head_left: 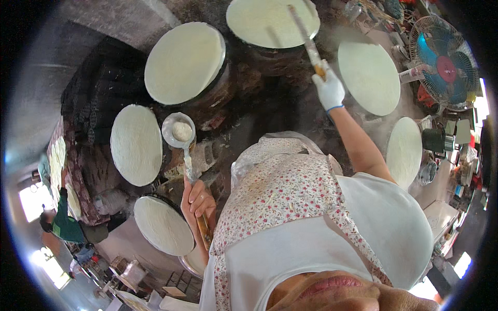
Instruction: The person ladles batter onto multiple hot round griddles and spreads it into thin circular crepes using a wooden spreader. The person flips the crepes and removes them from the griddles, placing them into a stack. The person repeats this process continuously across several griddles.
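Observation:
My left hand (198,201), bare, is wrapped round the wooden handle of a metal ladle (189,165). Some white batter (181,131) lies in the ladle's bowl, beside a round griddle covered in a pale layer (136,146). In my right hand (330,90), in a white glove, is a long flat spatula (313,52) with a wooden grip. Its blade, blurred at the far end, reaches over the far griddle's white round layer (249,23). Another pale round (368,78) lies just right of the gloved hand.
More white rounds sit at upper left (184,63), lower left (163,226) and right (404,151). A blue-bladed fan (444,65) stands at far right, near a dark pot (433,140). At far left, a person in green (68,226) reaches toward hanging or laid pale sheets (58,158).

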### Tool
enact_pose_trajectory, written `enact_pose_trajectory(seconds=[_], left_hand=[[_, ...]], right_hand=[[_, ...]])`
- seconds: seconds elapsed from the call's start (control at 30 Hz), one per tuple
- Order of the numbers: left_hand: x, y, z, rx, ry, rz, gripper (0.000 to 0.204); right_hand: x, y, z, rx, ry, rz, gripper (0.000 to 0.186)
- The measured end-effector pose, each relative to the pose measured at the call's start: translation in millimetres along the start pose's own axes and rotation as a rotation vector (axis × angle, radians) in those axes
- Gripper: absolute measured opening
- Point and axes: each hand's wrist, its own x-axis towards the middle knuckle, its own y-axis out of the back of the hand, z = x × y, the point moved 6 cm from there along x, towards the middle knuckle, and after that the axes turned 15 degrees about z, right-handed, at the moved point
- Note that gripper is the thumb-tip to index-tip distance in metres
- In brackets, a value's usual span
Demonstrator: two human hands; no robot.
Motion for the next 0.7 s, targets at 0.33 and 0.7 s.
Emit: enact_pose_trajectory(seconds=[0.33, 0.7], left_hand=[[41.9, -49.7, -54.0, -0.033, 0.007, 0.065, 0.035], [68.4, -48.4, -55.7, 0.022, 0.003, 0.108, 0.033]], right_hand=[[26.7, 40.7, 75.3, -0.422, -0.194, -0.212, 0.061], [-94.9, 47.7, -25.5, -0.116, -0.024, -0.682, 0.071]])
